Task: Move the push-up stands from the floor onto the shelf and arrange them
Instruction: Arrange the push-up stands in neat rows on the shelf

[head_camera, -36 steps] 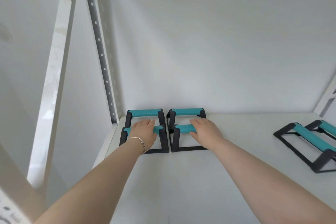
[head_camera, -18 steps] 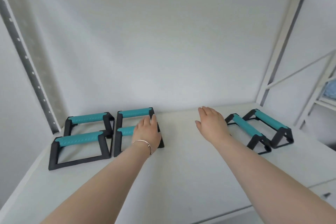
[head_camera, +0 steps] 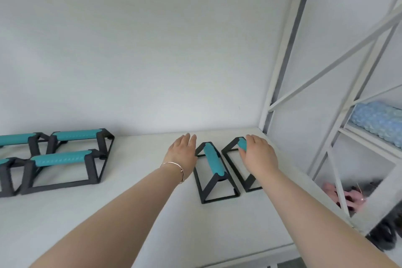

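Two black push-up stands with teal grips stand side by side at the right end of the white shelf (head_camera: 130, 213), grips pointing away from me. My right hand (head_camera: 257, 154) is closed over the grip of the right stand (head_camera: 242, 144) and hides most of it. My left hand (head_camera: 182, 151) is open with fingers extended, just beside the frame of the left stand of this pair (head_camera: 214, 163). Several more stands (head_camera: 61, 158) sit grouped at the shelf's left end, partly cut off by the frame edge.
A white upright post (head_camera: 280, 72) with diagonal braces closes the shelf's right end. The neighbouring rack holds a light blue bumpy roll (head_camera: 378, 122), pink items (head_camera: 352, 198) and something dark (head_camera: 385, 235) lower down. A white wall backs the shelf.
Both hands left the grouped stands and moved right along the shelf. My right hand has come down on the right stand's grip; my left hand has reached the stand beside it.
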{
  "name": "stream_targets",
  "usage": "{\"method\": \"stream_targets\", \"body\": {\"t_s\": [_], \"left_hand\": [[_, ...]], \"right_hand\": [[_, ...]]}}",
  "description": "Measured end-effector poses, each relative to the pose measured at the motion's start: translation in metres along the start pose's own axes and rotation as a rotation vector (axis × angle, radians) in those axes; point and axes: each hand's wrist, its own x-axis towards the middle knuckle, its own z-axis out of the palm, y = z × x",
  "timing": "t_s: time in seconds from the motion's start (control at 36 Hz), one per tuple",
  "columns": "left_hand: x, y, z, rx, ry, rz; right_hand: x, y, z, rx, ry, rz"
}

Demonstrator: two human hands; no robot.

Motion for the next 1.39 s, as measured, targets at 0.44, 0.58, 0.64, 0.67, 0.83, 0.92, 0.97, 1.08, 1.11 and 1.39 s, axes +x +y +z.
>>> {"method": "stream_targets", "body": {"t_s": [0.44, 0.58, 0.64, 0.67, 0.83, 0.92, 0.97, 1.08, 1.11, 1.39], "left_hand": [[0.039, 0.018, 0.0, 0.087, -0.205, 0.395], [0.045, 0.014, -0.011, 0.115, -0.231, 0.373], [0.04, 0.007, -0.016, 0.11, -0.259, 0.337], [0.037, 0.003, -0.019, 0.101, -0.274, 0.314], [0.016, -0.021, -0.029, 0.081, -0.321, 0.247], [0.002, -0.035, -0.031, 0.064, -0.338, 0.19], [-0.01, -0.045, -0.034, 0.034, -0.326, 0.156], [-0.04, -0.07, -0.043, -0.064, -0.294, 0.076], [-0.048, -0.078, -0.046, -0.085, -0.285, 0.052], [-0.13, -0.175, -0.076, -0.106, -0.284, -0.032]], "right_hand": [[0.03, 0.028, 0.018, 0.215, -0.302, 0.174], [0.044, 0.033, 0.01, 0.231, -0.407, 0.158], [0.047, 0.034, 0.007, 0.235, -0.434, 0.125], [0.047, 0.033, 0.006, 0.232, -0.444, 0.105], [0.042, 0.021, 0.001, 0.224, -0.454, 0.013], [0.036, 0.011, -0.003, 0.221, -0.456, -0.01], [0.032, 0.003, -0.006, 0.238, -0.448, -0.026], [0.023, -0.019, -0.012, 0.274, -0.458, -0.061], [0.02, -0.026, -0.013, 0.282, -0.46, -0.071], [-0.026, -0.112, -0.023, 0.311, -0.493, -0.143]]}}
